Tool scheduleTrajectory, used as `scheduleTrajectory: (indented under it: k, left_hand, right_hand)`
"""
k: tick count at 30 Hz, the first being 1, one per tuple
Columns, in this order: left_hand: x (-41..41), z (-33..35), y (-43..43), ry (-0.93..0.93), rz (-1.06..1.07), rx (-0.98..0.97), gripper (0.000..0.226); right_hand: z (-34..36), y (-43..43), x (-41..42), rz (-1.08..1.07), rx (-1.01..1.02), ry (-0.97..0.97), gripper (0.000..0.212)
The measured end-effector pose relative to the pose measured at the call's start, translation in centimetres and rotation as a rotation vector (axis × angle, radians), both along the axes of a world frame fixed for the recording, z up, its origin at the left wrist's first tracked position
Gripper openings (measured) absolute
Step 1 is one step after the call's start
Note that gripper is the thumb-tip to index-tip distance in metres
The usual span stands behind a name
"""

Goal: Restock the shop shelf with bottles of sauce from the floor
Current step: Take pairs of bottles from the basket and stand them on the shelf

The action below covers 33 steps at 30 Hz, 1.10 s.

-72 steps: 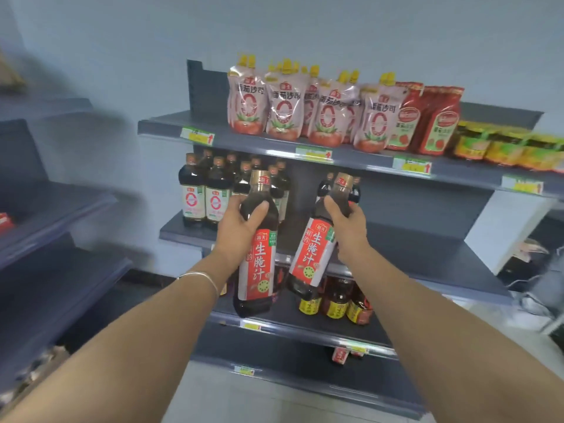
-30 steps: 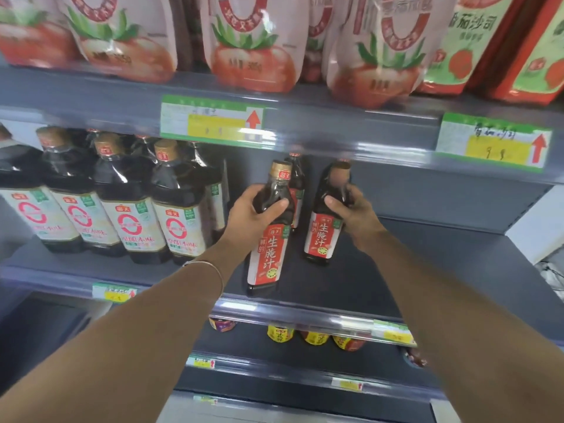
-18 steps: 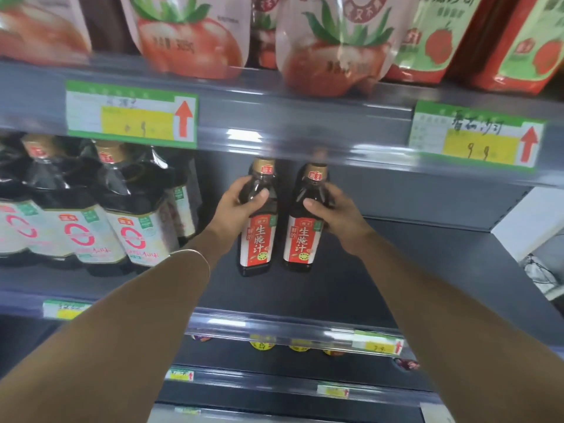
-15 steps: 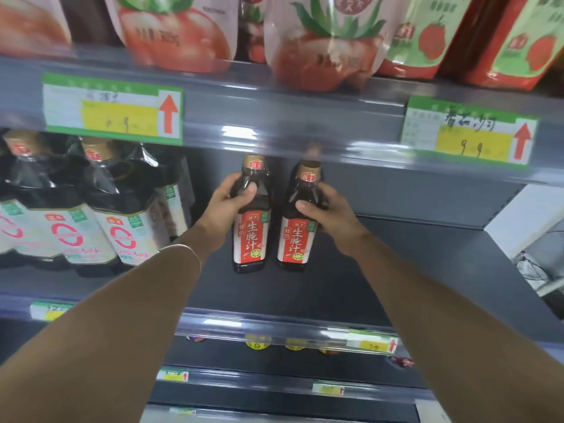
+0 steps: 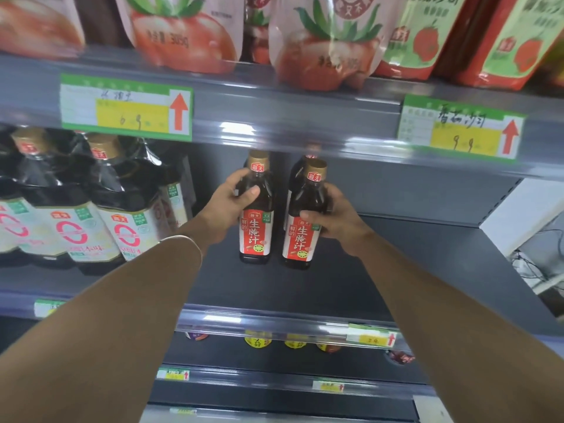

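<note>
Reaching into the middle shelf (image 5: 442,254) with both arms. Gripping one sauce bottle (image 5: 256,230) with the left hand (image 5: 229,203), with fingers curled round the dark shoulder and thumb pressed across the front, just above the red label. Gripping a second sauce bottle (image 5: 300,239) with the right hand (image 5: 335,222), with fingers wrapped round from the 3 o'clock side and thumb laid at the label's top edge. Holding both upright near the centre of view, bases seemingly down on the dark shelf board, the second at 3 o'clock of the first, close beside it yet apart. Just behind the second, at 12 o'clock of it, a third bottle (image 5: 296,175) of the same kind, mostly hidden. On the left wrist, a thin bangle (image 5: 186,239). Over at 9 o'clock, on the same shelf, a cluster of big dark bottles (image 5: 128,215) with white labels and red rings. Up at 12 o'clock, on the upper shelf (image 5: 290,117), tomato sauce pouches (image 5: 183,35). Clipped to its front edge, a green price tag (image 5: 126,106) at 10 o'clock and a second price tag (image 5: 460,129) at 2 o'clock, each with a red arrow. Down at 6 o'clock, below the front rail, jar tops (image 5: 258,341) in yellow and red, too blurred to read.
</note>
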<state>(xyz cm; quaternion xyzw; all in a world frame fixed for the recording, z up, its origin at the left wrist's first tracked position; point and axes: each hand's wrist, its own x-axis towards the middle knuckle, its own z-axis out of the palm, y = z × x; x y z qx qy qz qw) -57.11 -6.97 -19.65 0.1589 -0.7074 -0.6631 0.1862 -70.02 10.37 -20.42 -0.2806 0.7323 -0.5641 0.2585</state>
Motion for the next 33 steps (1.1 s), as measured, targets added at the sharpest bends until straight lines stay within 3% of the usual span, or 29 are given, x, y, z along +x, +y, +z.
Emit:
scheduleTrajectory:
  k: [5, 12, 16, 19, 22, 26, 30, 33]
  left_hand:
    - [-0.3, 0.0, 0.6, -0.010, -0.005, -0.043, 0.043]
    - [1.3, 0.8, 1.9, -0.048, 0.042, -0.145, 0.059]
    - [1.6, 1.2, 2.6, -0.091, -0.001, -0.177, 0.068]
    - [0.2, 1.7, 3.1, -0.137, 0.107, -0.228, 0.076]
    - [-1.4, 1.6, 3.6, -0.235, 0.270, -0.312, 0.067]
    - [-1.8, 1.5, 3.5, -0.276, 0.309, -0.365, 0.061]
    - [-1.4, 1.5, 3.4, -0.296, 0.362, -0.417, 0.064]
    - [-1.1, 1.6, 3.5, -0.305, 0.330, -0.429, 0.090]
  right_hand:
    - [0.0, 0.1, 0.0, -0.021, 0.013, 0.021, 0.058]
    - [-1.1, 0.2, 0.8, -0.113, -0.006, -0.029, 0.089]
    - [-0.9, 0.0, 1.4, -0.176, 0.073, 0.007, 0.073]
    - [-0.7, -0.2, 1.4, -0.186, 0.095, 0.024, 0.066]
    - [-0.9, -0.2, 1.1, -0.178, 0.119, 0.046, 0.062]
    - [-0.7, 0.2, 0.6, -0.131, 0.109, -0.001, 0.059]
    - [-0.8, 0.1, 0.4, -0.137, 0.120, 0.004, 0.062]
    - [-1.5, 0.0, 0.6, -0.175, 0.133, -0.015, 0.078]
